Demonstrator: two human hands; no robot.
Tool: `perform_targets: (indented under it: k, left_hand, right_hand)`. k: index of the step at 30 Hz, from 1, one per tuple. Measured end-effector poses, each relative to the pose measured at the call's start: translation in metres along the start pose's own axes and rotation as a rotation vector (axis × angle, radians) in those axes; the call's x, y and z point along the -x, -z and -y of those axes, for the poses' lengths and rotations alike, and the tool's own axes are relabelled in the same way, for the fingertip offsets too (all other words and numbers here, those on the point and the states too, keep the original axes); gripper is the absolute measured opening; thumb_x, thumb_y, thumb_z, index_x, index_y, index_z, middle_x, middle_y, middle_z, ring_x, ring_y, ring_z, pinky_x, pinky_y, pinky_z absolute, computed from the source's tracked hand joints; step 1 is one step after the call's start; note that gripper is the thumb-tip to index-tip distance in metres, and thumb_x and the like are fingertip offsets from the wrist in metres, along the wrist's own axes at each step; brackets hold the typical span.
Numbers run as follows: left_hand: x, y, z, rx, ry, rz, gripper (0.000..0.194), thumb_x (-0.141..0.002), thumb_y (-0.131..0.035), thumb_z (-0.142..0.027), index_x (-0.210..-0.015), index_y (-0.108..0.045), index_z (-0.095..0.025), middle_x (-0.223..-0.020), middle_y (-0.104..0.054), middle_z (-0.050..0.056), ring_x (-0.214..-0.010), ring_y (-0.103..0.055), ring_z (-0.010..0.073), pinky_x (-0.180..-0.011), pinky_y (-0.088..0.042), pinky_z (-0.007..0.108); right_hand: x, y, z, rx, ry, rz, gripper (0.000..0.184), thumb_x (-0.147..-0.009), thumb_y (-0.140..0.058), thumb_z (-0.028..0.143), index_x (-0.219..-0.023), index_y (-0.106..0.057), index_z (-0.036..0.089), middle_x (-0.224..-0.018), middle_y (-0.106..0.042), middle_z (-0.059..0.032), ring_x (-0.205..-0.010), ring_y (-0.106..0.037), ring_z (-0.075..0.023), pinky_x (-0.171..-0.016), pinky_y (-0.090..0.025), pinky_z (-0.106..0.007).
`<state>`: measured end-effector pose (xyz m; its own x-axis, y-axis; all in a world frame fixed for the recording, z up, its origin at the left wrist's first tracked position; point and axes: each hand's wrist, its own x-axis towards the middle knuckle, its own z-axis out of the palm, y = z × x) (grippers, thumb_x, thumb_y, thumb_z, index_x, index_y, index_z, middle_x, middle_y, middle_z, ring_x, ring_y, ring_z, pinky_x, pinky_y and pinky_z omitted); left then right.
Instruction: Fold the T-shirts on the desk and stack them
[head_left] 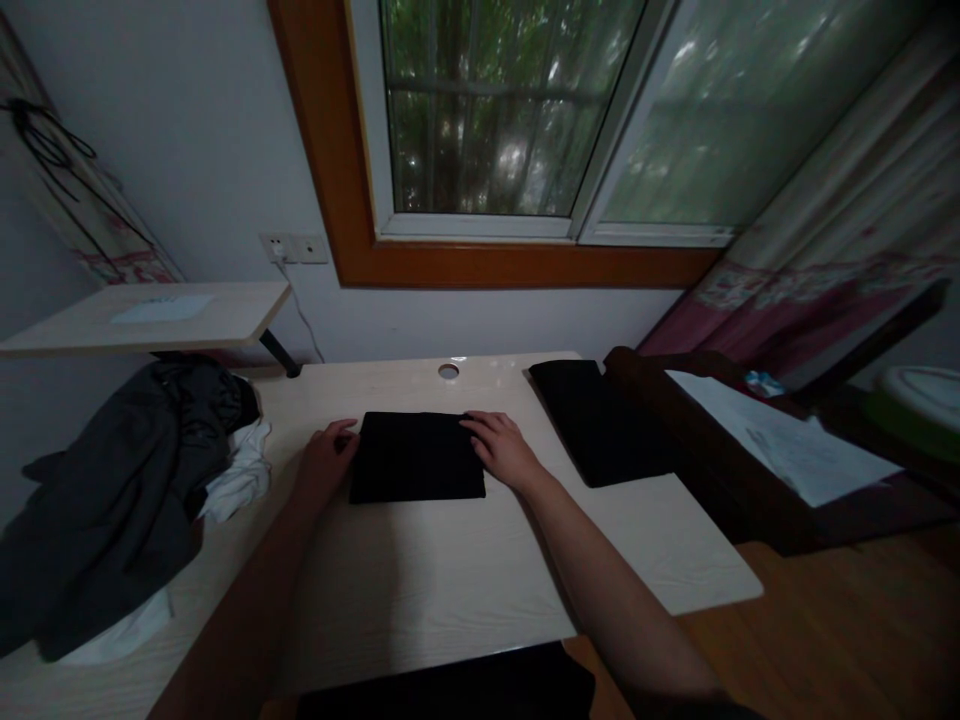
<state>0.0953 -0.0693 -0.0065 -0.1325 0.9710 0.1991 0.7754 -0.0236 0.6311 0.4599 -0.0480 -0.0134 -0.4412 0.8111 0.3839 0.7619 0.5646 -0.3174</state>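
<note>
A flat black rectangle (420, 460), which looks like folded cloth, lies in the middle of the pale wooden desk (465, 570). At its left edge is my left hand (328, 460), fingers loosely bent with a gap between thumb and forefinger. My right hand (504, 450) rests with outstretched fingers on the upper right corner of the black piece. A second, larger flat black piece (600, 422), perhaps also folded cloth, lies at the desk's right side, apart from my right forearm. Dark shading hides any folds in both pieces.
On the left a heap of dark grey clothing (127, 490) lies with white cloth (238, 470) beneath a raised shelf (165, 312). A round cable hole (448, 371) sits near the desk's back edge. Papers (780, 435) lie on dark furniture at right. A window (510, 110) is ahead.
</note>
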Motion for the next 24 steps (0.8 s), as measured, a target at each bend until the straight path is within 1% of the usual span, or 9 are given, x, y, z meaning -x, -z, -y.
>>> perform_targets:
  k: [4, 8, 12, 16, 18, 21, 24]
  left_hand:
    - [0.004, 0.003, 0.0, 0.043, -0.071, 0.003, 0.041, -0.091, -0.058, -0.043, -0.127, -0.066, -0.025, -0.104, -0.076, 0.005, -0.101, -0.068, 0.0257, -0.095, -0.052, 0.042]
    - [0.005, 0.002, 0.005, 0.06, -0.142, 0.01, 0.046, -0.09, -0.06, -0.045, -0.13, -0.064, -0.024, -0.106, -0.076, 0.006, -0.1, -0.068, 0.0259, -0.095, -0.053, 0.043]
    - [0.003, -0.001, 0.01, 0.014, -0.169, 0.027, 0.05, -0.087, -0.064, -0.044, -0.134, -0.062, -0.025, -0.107, -0.075, 0.006, -0.098, -0.068, 0.0269, -0.092, -0.054, 0.044]
    - [0.001, -0.004, 0.013, -0.024, -0.191, 0.02, 0.049, -0.087, -0.064, -0.043, -0.134, -0.062, -0.026, -0.108, -0.076, 0.007, -0.101, -0.067, 0.0285, -0.094, -0.053, 0.046]
    - [0.001, -0.005, 0.015, -0.031, -0.213, 0.003, 0.047, -0.088, -0.063, -0.041, -0.133, -0.062, -0.025, -0.111, -0.075, 0.007, -0.104, -0.066, 0.029, -0.096, -0.052, 0.047]
    - [0.001, -0.004, 0.013, -0.078, -0.283, -0.057, 0.04, -0.091, -0.059, -0.037, -0.129, -0.064, -0.023, -0.122, -0.072, 0.009, -0.114, -0.064, 0.0294, -0.104, -0.048, 0.051]
    - [0.007, 0.003, 0.001, -0.141, -0.399, -0.099, 0.037, -0.096, -0.053, -0.033, -0.129, -0.064, -0.022, -0.132, -0.068, 0.011, -0.124, -0.06, 0.0286, -0.112, -0.043, 0.053]
  right_hand:
    - [0.0, 0.001, 0.003, 0.014, -0.001, 0.005, 0.041, -0.099, -0.054, 0.023, -0.139, -0.062, 0.029, -0.148, -0.058, -0.0052, -0.127, -0.052, -0.0283, -0.109, -0.043, -0.049]
    - [0.0, 0.002, 0.004, 0.016, -0.003, 0.009, 0.041, -0.099, -0.054, 0.022, -0.139, -0.061, 0.027, -0.15, -0.057, -0.0045, -0.127, -0.052, -0.0282, -0.109, -0.043, -0.049]
    - [0.0, 0.002, 0.004, 0.004, -0.007, 0.013, 0.04, -0.098, -0.054, 0.02, -0.137, -0.062, 0.027, -0.149, -0.057, -0.005, -0.126, -0.052, -0.0277, -0.109, -0.042, -0.049]
    - [-0.001, 0.002, 0.005, -0.024, -0.007, 0.014, 0.039, -0.097, -0.054, 0.019, -0.134, -0.062, 0.027, -0.148, -0.058, -0.006, -0.126, -0.053, -0.0272, -0.109, -0.043, -0.05]
    - [0.0, 0.002, 0.005, -0.036, -0.007, 0.007, 0.038, -0.097, -0.054, 0.018, -0.132, -0.063, 0.026, -0.147, -0.059, -0.0062, -0.126, -0.053, -0.0272, -0.109, -0.042, -0.051]
    - [0.001, 0.002, 0.004, -0.051, -0.001, 0.002, 0.037, -0.096, -0.055, 0.017, -0.131, -0.063, 0.026, -0.146, -0.06, -0.0065, -0.127, -0.053, -0.0271, -0.11, -0.043, -0.051]
    - [0.0, 0.004, 0.006, -0.073, -0.004, -0.033, 0.038, -0.095, -0.055, 0.016, -0.13, -0.064, 0.025, -0.145, -0.06, -0.0073, -0.129, -0.053, -0.0273, -0.111, -0.044, -0.052]
